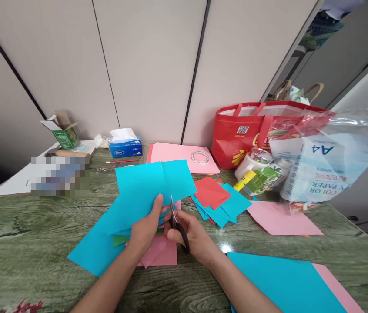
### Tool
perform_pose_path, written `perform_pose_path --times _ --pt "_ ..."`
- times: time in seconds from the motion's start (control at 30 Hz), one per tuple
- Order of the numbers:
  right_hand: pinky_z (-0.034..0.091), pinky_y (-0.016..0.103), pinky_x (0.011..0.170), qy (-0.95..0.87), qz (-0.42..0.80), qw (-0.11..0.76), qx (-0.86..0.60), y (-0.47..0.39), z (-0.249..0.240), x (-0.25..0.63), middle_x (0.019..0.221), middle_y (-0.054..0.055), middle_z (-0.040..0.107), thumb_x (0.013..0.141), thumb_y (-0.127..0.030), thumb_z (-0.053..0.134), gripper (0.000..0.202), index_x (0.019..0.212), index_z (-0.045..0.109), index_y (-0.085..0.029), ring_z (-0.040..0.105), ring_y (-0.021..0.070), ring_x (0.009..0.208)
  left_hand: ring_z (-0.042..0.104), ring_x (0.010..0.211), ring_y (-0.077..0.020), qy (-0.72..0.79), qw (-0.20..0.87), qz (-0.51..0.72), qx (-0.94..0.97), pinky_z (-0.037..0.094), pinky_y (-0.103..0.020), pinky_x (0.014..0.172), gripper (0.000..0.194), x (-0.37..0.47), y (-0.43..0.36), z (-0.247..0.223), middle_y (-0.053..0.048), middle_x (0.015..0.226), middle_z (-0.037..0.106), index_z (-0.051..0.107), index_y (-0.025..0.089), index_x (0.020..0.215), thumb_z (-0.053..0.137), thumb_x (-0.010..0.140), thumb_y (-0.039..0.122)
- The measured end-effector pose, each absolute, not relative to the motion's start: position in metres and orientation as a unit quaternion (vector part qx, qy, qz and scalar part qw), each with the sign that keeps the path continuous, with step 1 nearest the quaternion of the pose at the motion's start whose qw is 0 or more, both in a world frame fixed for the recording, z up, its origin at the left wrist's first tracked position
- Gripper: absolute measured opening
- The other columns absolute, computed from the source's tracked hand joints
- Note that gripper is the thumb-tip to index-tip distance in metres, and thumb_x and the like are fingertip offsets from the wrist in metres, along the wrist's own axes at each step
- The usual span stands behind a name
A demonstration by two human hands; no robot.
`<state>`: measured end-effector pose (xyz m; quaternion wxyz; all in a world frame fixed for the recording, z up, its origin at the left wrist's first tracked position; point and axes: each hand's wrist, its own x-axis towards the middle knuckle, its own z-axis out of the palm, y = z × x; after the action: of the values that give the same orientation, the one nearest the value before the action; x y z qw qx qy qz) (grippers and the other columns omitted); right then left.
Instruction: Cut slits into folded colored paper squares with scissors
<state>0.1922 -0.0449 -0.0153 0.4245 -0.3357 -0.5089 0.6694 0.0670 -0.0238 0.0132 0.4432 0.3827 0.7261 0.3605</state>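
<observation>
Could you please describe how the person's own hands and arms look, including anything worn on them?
The bare, ungloved left hand and the bare, ungloved right hand show no ring or marking, though some fingers are partly hidden. The slim, uncovered left forearm and right forearm show no sleeve, watch or bracelet within the picture.

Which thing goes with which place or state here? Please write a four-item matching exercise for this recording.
Things:
1. black-handled metal scissors
2. creased bright-blue paper sheet
3. blue cardboard tissue box
4. red shopping bag with handles

Places or states:
A. white tissue poking out of the top
B. held in the right hand
C. bears a printed square code
D. held in the left hand

Pairs: 1-B, 2-D, 3-A, 4-C
</observation>
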Motion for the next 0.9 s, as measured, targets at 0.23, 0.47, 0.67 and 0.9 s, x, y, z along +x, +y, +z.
perform_pose_path --times 0.23,0.47,0.67,0.9 --pt "0.029 0.023 0.054 -0.507 0.670 0.423 -0.339 -0.0461 -0.0162 0.1915 0.070 -0.001 0.047 0.060 -0.046 0.070 0.042 0.085 0.051 -0.018 0.039 0.0125 0.063 0.059 0.090 -0.0333 0.745 0.442 0.332 0.373 0.043 -0.041 0.079 0.046 0.0689 -0.0237 0.0168 -0.011 0.088 0.070 0.069 0.020 0.065 0.050 0.062 0.063" --pt "0.027 0.023 0.054 -0.502 0.674 0.428 -0.333 -0.0450 -0.0184 0.1921 0.070 -0.001 0.047 0.062 -0.043 0.070 0.039 0.084 0.052 -0.018 0.037 0.0117 0.062 0.058 0.093 -0.0341 0.738 0.450 0.327 0.381 0.040 -0.043 0.081 0.050 0.0677 -0.0232 0.0116 -0.010 0.091 0.069 0.070 0.021 0.071 0.048 0.062 0.065" --pt "0.027 0.024 0.053 -0.501 0.666 0.430 -0.347 -0.0449 -0.0169 0.1917 0.071 -0.001 0.048 0.061 -0.045 0.070 0.038 0.083 0.054 -0.019 0.037 0.0122 0.061 0.057 0.094 -0.0352 0.742 0.447 0.321 0.384 0.039 -0.044 0.083 0.049 0.0681 -0.0238 0.0145 -0.010 0.090 0.069 0.071 0.022 0.072 0.048 0.064 0.064" --pt "0.027 0.023 0.053 -0.505 0.655 0.439 -0.349 -0.0448 -0.0222 0.1919 0.069 -0.001 0.048 0.062 -0.044 0.069 0.035 0.082 0.055 -0.019 0.037 0.0123 0.061 0.056 0.097 -0.0334 0.722 0.460 0.334 0.395 0.036 -0.045 0.087 0.051 0.0672 -0.0225 0.0077 -0.006 0.094 0.068 0.071 0.024 0.075 0.045 0.063 0.066"
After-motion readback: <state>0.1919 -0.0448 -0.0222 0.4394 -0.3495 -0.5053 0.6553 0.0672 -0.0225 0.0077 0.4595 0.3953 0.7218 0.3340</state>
